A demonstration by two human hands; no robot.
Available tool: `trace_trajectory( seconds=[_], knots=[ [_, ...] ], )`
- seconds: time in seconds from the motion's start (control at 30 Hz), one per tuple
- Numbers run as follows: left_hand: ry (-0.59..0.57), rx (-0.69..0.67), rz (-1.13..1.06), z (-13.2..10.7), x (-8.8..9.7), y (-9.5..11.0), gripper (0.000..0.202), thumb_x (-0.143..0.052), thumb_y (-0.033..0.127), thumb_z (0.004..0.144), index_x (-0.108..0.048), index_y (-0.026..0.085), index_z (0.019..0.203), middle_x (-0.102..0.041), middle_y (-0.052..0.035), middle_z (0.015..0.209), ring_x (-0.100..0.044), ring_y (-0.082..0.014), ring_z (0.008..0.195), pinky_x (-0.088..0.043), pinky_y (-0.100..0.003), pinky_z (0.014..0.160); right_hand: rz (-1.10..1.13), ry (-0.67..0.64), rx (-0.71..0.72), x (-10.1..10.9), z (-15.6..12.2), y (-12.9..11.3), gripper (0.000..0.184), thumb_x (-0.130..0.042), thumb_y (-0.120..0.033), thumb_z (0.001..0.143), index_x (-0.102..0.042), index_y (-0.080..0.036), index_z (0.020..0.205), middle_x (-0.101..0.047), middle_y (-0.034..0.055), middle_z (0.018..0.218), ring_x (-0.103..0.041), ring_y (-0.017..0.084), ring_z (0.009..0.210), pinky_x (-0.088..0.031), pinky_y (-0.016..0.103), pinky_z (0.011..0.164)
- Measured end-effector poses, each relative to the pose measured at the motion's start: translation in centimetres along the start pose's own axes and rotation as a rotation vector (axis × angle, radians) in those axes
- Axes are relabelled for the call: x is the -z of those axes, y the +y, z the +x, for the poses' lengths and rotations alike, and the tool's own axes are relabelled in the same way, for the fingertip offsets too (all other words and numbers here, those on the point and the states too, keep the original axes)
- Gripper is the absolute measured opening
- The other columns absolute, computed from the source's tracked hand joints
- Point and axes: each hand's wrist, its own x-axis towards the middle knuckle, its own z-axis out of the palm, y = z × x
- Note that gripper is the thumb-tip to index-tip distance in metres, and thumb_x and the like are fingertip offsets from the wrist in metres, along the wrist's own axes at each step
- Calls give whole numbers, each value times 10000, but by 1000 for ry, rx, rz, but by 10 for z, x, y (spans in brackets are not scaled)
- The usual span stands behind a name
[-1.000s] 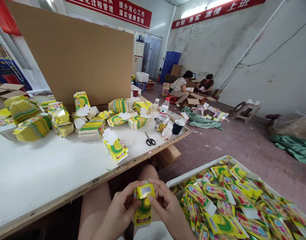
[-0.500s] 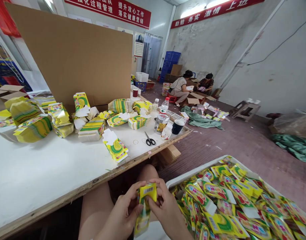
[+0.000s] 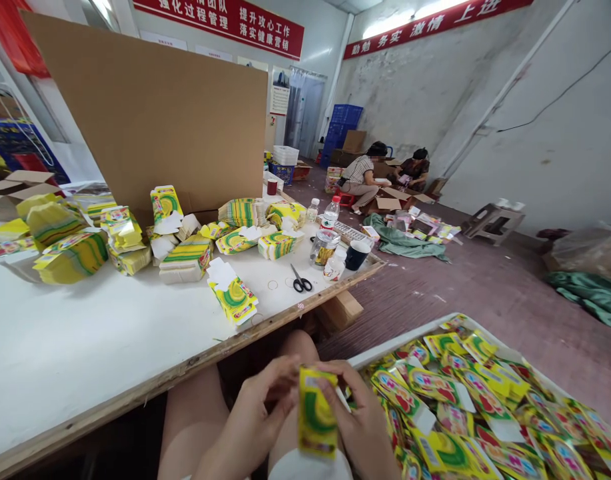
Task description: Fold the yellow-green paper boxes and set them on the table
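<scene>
A small yellow and green printed carton [image 3: 318,417] stands upright over my lap, slightly blurred. My right hand [image 3: 360,417] grips it by its right side, thumb across the front near the top. Beside its left edge is my left hand [image 3: 260,407], fingers loosely curled and thumb apart from them. The left fingertips are smeared and close to the carton's top corner; whether they touch it is unclear. To the right, a white-rimmed bin [image 3: 368,358] holds many similar cartons [image 3: 435,387], some with white flaps showing.
On the white table [image 3: 110,327] lie stacks of flat cartons [image 3: 185,257], a loose carton bundle [image 3: 232,293], black scissors [image 3: 301,280], jars, a bottle [image 3: 331,212] and a dark mug [image 3: 357,255]. A tall cardboard sheet [image 3: 160,113] stands behind. Two people sit farther back among boxes.
The carton has moved right and turned so its green-swirled face shows. My left hand has loosened from it, while my right hand keeps hold and has shifted right.
</scene>
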Motion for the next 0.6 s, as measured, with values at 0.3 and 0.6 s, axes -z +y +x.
trace_trajectory(
  seconds=[0.3, 0.6],
  knots=[
    [392, -108, 905, 69, 88, -58, 591, -571, 122, 805, -499, 84, 1391, -479, -229, 1486, -392, -391, 1410, -270, -668, 1153, -467, 215, 42, 41, -6, 21, 301, -596, -514, 839, -708, -247, 921, -682, 89, 1010, -591, 328, 1002, -396, 479, 902],
    [348, -339, 902, 20, 81, -34, 675, -361, -77, 754, -572, 175, 1344, -620, -88, 1389, -571, -227, 1294, -511, -421, 1081, 210, -114, -207, -38, -10, 1, 413, -573, -581, 875, -753, -212, 922, -748, 77, 847, -655, 233, 794, -494, 314, 752]
  ],
)
